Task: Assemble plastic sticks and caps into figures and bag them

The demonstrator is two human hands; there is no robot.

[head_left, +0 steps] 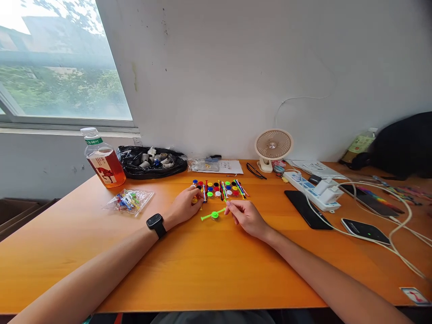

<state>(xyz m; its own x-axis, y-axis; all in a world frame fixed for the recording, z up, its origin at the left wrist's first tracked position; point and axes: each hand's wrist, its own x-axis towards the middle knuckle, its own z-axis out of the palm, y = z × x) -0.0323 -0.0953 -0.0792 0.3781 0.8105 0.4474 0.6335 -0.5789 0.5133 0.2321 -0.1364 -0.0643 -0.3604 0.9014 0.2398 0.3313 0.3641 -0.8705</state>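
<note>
My right hand [247,217] has thumb and forefinger pinched at the end of a green plastic stick [206,218]. This stick passes by a green round piece [215,215] just above the tabletop. To the left, my left hand [185,206] rests by the laid-out pieces with its fingers curled down; a bit of yellow shows under its fingertips, but what they hold is hidden. Beyond both hands lie rows of coloured discs [210,189], with bundles of thin coloured sticks [222,190] between them. My left wrist wears a black watch [156,223].
A clear bag of coloured parts [130,201] lies left, near a tea bottle [105,162] and a black plastic bag [151,173] of scraps. Behind stand papers [231,167] and a small fan [273,145]. Right are a dark phone [305,209], power strip [308,189] and cables.
</note>
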